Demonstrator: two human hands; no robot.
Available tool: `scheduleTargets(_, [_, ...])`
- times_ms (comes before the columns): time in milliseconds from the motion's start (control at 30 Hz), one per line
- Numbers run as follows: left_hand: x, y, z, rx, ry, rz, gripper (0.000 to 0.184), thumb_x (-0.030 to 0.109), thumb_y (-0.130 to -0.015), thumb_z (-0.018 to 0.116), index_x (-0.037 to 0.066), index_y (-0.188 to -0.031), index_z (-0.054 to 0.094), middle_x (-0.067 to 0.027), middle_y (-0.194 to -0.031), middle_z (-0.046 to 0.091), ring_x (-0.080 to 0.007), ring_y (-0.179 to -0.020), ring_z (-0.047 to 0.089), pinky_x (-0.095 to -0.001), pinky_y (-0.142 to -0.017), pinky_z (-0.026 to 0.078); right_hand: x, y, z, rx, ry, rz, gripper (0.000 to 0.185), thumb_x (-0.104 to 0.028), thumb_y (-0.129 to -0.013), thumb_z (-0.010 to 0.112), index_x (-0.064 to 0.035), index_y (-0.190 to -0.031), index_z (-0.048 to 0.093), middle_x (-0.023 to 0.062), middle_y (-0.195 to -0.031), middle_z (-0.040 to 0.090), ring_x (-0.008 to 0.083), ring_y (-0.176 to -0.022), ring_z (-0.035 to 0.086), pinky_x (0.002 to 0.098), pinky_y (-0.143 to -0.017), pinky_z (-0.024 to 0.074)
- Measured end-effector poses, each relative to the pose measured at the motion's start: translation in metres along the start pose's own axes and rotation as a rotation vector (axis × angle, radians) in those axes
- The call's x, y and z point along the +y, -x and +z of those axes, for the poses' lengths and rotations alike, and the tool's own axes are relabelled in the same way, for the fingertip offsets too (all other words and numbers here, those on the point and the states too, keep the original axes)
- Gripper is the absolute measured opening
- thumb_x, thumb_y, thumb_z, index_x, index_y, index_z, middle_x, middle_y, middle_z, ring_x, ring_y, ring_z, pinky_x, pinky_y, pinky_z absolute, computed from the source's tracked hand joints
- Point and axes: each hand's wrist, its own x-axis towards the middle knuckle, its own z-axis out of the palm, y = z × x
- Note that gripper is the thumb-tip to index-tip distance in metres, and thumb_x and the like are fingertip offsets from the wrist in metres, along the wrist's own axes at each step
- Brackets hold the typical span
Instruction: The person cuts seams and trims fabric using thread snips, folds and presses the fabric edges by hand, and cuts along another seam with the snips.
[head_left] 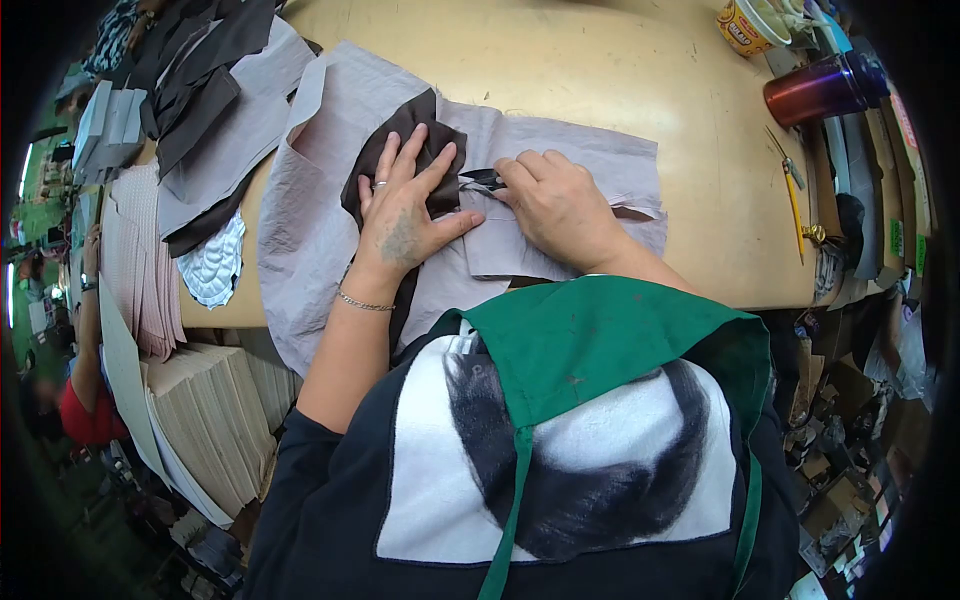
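Two bare hands rest over pale cloth (430, 260) near the wooden table's (720, 240) near edge — the left hand (405, 215), fingers spread and holding nothing, lies partly on dark cloth (375, 160); the right hand (560, 205), curled nearly closed, grips a small black tool (482, 178). A tumbler (815, 90) sits far right.

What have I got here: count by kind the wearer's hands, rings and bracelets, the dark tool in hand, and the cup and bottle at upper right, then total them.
Hands: 2 (left hand, right hand)
Ring: 1
Bracelet: 1
Dark tool: 1
Yellow cup: 1
Red-purple bottle: 1
Total: 7
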Motion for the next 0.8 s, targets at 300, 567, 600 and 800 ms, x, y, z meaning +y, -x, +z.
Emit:
scheduleTargets(300, [0.003, -0.001, -0.002, -0.024, -0.024, -0.014, 0.083, 0.046, -0.059, 0.08, 0.02, -0.133, 0.052, -0.0082, -0.151, 0.027, -0.0334, -0.141, 0.017, -0.0694, -0.101, 0.018, -0.001, 0.004, 0.008, 0.074, -0.199, 0.116, 0.02, -0.013, -0.08, 0.065, -0.0042, -0.095, 0.056, 0.0118, -0.08, 0.056, 0.0298, -0.073, 0.057, 0.0378, -0.063, 0.0475])
scheduleTargets(567, [0.001, -0.001, -0.001, -0.042, -0.03, -0.007, 0.084, 0.05, -0.059, 0.079, 0.02, -0.133, 0.052, -0.0093, -0.152, 0.025, -0.0342, -0.141, 0.015, -0.0698, -0.101, 0.018, 0.038, -0.003, -0.026, 0.301, -0.036, 0.233, 0.023, -0.01, -0.083, 0.062, -0.0005, -0.103, 0.054, 0.015, -0.088, 0.058, 0.0311, -0.083, 0.058, 0.0387, -0.072, 0.047])
scheduleTargets(600, [0.001, -0.001, -0.001, -0.044, -0.031, -0.009, 0.085, 0.05, -0.059, 0.079, 0.02, -0.133, 0.051, -0.0098, -0.152, 0.025, -0.0343, -0.141, 0.015, -0.0697, -0.101, 0.018, 0.048, 0.003, -0.034, 0.269, 0.017, 0.292, 0.024, -0.01, -0.083, 0.062, -0.001, -0.104, 0.054, 0.0142, -0.089, 0.058, 0.0311, -0.084, 0.057, 0.0388, -0.073, 0.0467])
scheduleTargets(800, [0.005, 0.002, -0.005, -0.09, -0.034, -0.017, 0.09, 0.049, -0.058, 0.08, 0.021, -0.137, 0.047, -0.0116, -0.153, 0.022, -0.0364, -0.142, 0.012, -0.0704, -0.102, 0.015, 0.126, 0.069, -0.078, 0.104, 0.53, 0.604, 0.026, -0.019, -0.084, 0.062, -0.0102, -0.108, 0.059, 0.0097, -0.1, 0.058, 0.0312, -0.092, 0.054, 0.0458, -0.078, 0.0444])
